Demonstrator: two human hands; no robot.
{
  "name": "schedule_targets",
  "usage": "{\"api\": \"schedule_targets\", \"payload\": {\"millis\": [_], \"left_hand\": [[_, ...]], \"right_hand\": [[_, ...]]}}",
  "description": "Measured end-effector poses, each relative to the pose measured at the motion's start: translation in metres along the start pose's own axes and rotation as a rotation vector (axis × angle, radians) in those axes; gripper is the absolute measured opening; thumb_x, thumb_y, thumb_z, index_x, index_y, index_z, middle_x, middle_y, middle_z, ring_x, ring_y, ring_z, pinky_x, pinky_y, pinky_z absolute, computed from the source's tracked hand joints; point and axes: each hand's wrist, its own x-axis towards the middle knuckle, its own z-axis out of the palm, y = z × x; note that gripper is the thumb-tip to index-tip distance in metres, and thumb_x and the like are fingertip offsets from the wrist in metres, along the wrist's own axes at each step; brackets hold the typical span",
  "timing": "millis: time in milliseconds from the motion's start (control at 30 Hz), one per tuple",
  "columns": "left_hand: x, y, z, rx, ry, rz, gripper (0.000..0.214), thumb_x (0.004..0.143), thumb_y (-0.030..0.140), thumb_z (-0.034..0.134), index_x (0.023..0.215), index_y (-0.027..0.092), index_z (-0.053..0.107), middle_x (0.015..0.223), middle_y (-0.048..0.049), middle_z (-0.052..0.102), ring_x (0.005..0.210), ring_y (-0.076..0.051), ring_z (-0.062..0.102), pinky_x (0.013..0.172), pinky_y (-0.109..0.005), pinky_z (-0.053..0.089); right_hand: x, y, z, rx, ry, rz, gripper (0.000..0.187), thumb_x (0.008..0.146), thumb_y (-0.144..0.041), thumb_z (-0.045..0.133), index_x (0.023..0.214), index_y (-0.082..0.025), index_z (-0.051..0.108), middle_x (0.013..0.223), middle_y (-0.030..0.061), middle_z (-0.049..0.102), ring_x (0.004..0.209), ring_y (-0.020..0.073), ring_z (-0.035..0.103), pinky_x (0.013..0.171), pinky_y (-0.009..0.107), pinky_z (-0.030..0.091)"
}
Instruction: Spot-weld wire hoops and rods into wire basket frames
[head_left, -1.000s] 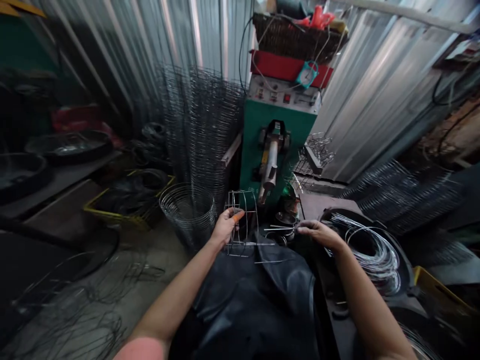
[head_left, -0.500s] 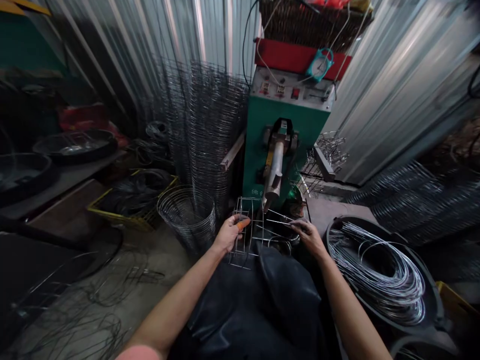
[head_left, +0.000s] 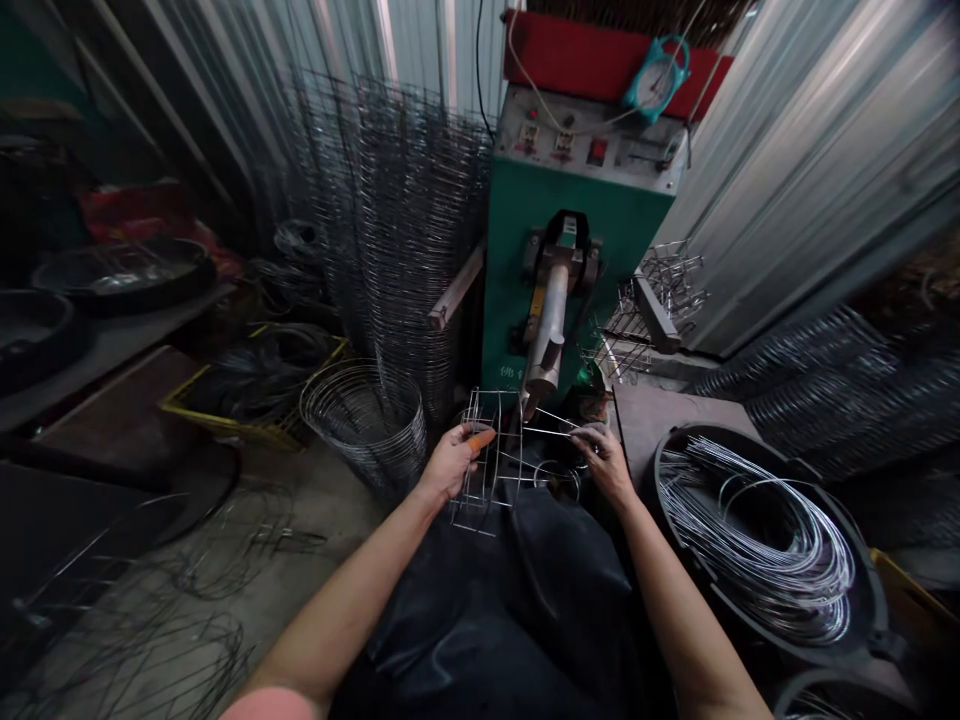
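Note:
My left hand (head_left: 451, 462) is closed on a small wire frame (head_left: 495, 478) of crossed metal rods, held upright above my lap. An orange covering (head_left: 481, 440) wraps one finger or the thumb of that hand. Thin metal wires (head_left: 553, 430) are pinched in my right hand (head_left: 602, 462), and their far ends reach left to the frame, just under the electrode tip (head_left: 531, 405) of a green spot welder (head_left: 510, 290). Whether the wires touch the frame or the tip I cannot tell.
A black tub (head_left: 667, 440) of bent wires stands on my right. Wire baskets (head_left: 360, 400) are on the left, in front of tall stacks of wire pieces (head_left: 420, 230). Farther left is a yellow crate (head_left: 225, 425) of wire coils. Loose wire lies on the floor.
My right hand has moved left, bringing the wires closer to the frame under the electrode. The view has tilted down slightly. My left hand keeps its hold.

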Motion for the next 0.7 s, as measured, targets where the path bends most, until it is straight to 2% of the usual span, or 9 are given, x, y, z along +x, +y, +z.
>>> {"api": "schedule_targets", "payload": {"millis": [533, 700], "left_hand": [[0.012, -0.003, 0.001, 0.002, 0.016, -0.025, 0.045, 0.041, 0.035, 0.081, 0.075, 0.015, 0.060, 0.061, 0.0036, 0.049, 0.048, -0.003, 0.036, 0.038, -0.014, 0.020], [0.014, -0.001, 0.002, -0.005, 0.003, -0.024, 0.043, 0.042, 0.035, 0.082, 0.072, 0.015, 0.059, 0.056, 0.0057, 0.044, 0.044, -0.002, 0.032, 0.037, -0.015, 0.017]], "right_hand": [[0.012, 0.009, 0.004, -0.004, -0.030, -0.034, 0.029, 0.081, -0.047, 0.050, 0.081, -0.023, 0.066, 0.083, 0.0062, 0.059, 0.084, 0.0217, 0.054, 0.079, 0.036, 0.042], [0.015, 0.010, 0.003, 0.009, -0.038, -0.039, 0.029, 0.082, -0.047, 0.050, 0.080, -0.023, 0.066, 0.084, 0.0062, 0.059, 0.085, 0.0212, 0.055, 0.079, 0.035, 0.042]]}}
